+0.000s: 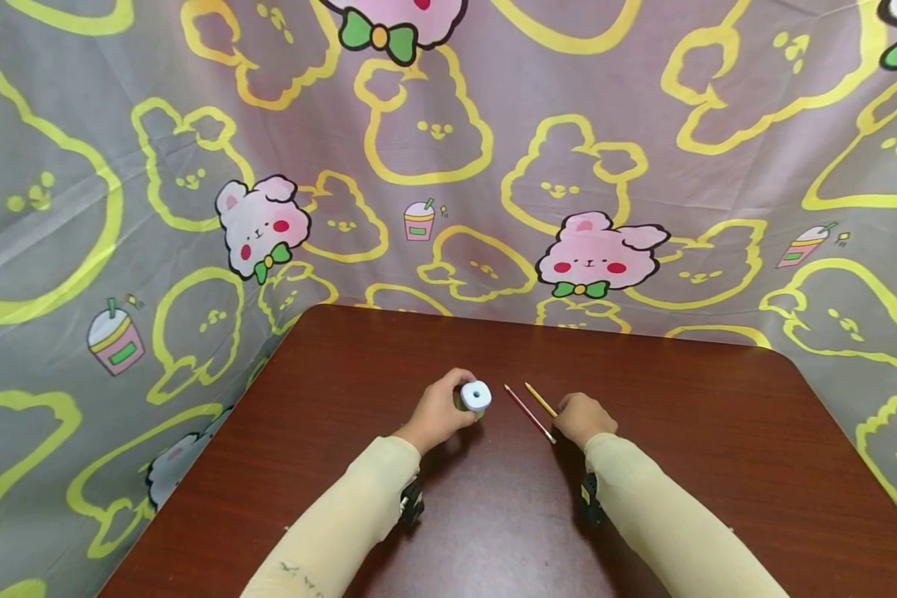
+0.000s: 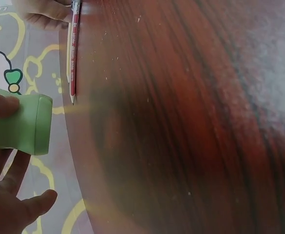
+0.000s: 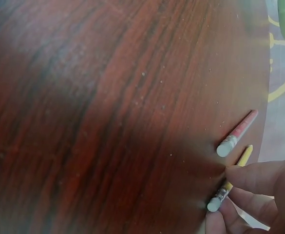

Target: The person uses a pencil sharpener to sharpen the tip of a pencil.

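My left hand [image 1: 439, 413] grips a small pencil sharpener [image 1: 476, 396], its white top with a round hole facing up. In the left wrist view the sharpener's green body [image 2: 20, 122] sits between thumb and fingers. Whether it touches the table I cannot tell. With thumb and fingers, my right hand [image 1: 585, 418] pinches a yellow pencil [image 3: 228, 186] near its eraser end. Beside it a red pencil [image 1: 529, 413] lies on the table, its tip pointing away from me and its white eraser [image 3: 224, 148] toward me. No hand touches the red pencil.
The dark brown wooden table [image 1: 374, 365] has rounded far corners. A grey curtain [image 1: 478, 208] printed with yellow outlines and cartoon animals hangs behind it and along the sides. Both forearms reach in from the near edge.
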`<action>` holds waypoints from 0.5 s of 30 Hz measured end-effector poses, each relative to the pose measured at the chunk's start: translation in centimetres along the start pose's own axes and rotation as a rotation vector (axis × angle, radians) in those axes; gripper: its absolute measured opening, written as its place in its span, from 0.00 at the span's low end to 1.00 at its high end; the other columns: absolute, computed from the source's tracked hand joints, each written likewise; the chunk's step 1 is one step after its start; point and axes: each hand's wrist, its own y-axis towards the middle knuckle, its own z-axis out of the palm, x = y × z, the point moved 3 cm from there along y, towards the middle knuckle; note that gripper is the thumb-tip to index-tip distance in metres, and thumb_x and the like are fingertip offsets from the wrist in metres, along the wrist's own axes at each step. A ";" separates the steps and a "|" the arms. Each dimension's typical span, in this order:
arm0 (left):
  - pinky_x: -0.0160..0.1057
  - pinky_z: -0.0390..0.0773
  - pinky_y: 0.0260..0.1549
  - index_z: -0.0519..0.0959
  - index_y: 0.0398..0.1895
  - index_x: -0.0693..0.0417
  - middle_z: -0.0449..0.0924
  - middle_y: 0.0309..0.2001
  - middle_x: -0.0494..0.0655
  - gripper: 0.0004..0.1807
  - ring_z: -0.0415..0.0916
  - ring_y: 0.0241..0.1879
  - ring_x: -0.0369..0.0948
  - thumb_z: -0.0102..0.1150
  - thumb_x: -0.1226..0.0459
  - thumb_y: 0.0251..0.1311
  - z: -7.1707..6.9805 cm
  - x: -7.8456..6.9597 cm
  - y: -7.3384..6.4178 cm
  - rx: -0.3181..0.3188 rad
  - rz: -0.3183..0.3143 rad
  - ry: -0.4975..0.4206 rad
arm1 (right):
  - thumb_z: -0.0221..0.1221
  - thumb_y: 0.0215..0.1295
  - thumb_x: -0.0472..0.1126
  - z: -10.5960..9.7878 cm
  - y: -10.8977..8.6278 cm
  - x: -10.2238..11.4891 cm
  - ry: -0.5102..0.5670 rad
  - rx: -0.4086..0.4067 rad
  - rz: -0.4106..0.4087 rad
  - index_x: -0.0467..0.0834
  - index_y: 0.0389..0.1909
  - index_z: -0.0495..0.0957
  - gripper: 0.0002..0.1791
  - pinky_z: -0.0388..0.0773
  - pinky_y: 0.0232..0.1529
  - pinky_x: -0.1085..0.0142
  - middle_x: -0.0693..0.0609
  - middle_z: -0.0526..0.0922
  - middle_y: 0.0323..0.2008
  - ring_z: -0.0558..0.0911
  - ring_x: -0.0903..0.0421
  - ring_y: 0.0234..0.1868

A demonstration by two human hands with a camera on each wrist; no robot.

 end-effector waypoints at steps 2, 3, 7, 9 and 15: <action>0.45 0.74 0.47 0.74 0.47 0.58 0.80 0.45 0.51 0.26 0.77 0.44 0.46 0.71 0.76 0.41 0.2 0.1 0.2 0.002 -0.005 -0.007 | 0.61 0.52 0.39 -0.1 -0.1 0.0 0.002 0.006 0.002 0.39 0.39 0.83 0.13 0.72 0.35 0.45 0.45 0.84 0.35 0.81 0.46 0.36; 0.45 0.75 0.46 0.74 0.47 0.58 0.80 0.45 0.52 0.27 0.77 0.44 0.46 0.71 0.76 0.40 0.3 0.1 0.3 0.004 -0.007 -0.012 | 0.61 0.52 0.39 -0.1 -0.1 0.0 0.001 0.008 0.001 0.39 0.39 0.82 0.13 0.72 0.35 0.45 0.46 0.84 0.35 0.81 0.46 0.35; 0.45 0.75 0.47 0.73 0.46 0.58 0.80 0.44 0.52 0.27 0.77 0.44 0.46 0.70 0.76 0.40 0.8 0.2 0.6 0.010 -0.016 -0.016 | 0.63 0.52 0.40 -0.3 -0.3 0.0 0.002 0.016 -0.003 0.39 0.37 0.82 0.12 0.72 0.34 0.46 0.47 0.84 0.32 0.80 0.48 0.34; 0.45 0.74 0.47 0.73 0.46 0.58 0.80 0.44 0.52 0.26 0.77 0.44 0.46 0.70 0.76 0.40 1.0 0.3 0.7 0.021 -0.022 -0.012 | 0.64 0.52 0.40 -0.4 -0.3 0.1 0.002 0.018 -0.009 0.39 0.37 0.82 0.12 0.72 0.34 0.46 0.48 0.83 0.31 0.80 0.48 0.33; 0.44 0.74 0.47 0.73 0.46 0.58 0.80 0.44 0.52 0.27 0.76 0.44 0.46 0.70 0.77 0.39 1.8 0.2 1.0 0.070 -0.047 0.020 | 0.64 0.50 0.39 -0.5 -0.4 0.2 -0.004 0.019 -0.029 0.39 0.37 0.82 0.13 0.72 0.33 0.47 0.47 0.84 0.32 0.80 0.49 0.33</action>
